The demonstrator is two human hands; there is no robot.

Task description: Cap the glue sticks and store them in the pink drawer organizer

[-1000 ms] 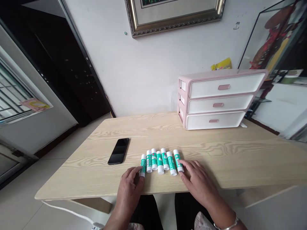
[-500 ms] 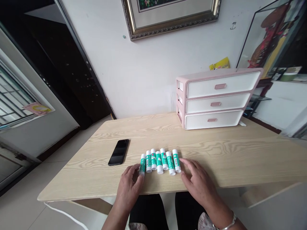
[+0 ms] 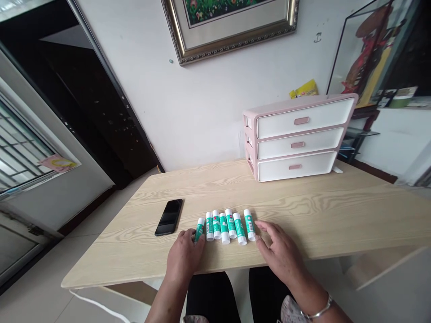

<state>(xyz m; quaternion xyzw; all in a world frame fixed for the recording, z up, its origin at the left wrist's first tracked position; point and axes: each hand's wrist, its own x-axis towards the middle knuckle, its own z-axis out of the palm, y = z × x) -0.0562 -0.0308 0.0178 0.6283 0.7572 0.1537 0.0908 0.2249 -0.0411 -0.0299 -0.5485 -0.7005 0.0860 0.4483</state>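
Note:
Several white-and-green glue sticks (image 3: pixel 224 228) lie side by side on the pale wood table (image 3: pixel 313 215), pointing away from me. My left hand (image 3: pixel 183 255) closes on the leftmost glue stick (image 3: pixel 200 229), and its fingers hide the stick's lower end. That stick leans to the right. My right hand (image 3: pixel 279 251) rests at the right end of the row with its fingers spread. Its fingertips are close beside the rightmost glue stick (image 3: pixel 249 224), and it holds nothing.
A black smartphone (image 3: pixel 169 217) lies left of the row. A pink-and-white three-drawer organizer (image 3: pixel 296 140) stands at the back right of the table, with a yellow packet (image 3: pixel 304 89) behind it. The table's near edge runs just beyond my hands.
The leftmost glue stick now leans more, with my left hand closed further over it. My right hand has drawn slightly back from the row. The whole view has shifted a little.

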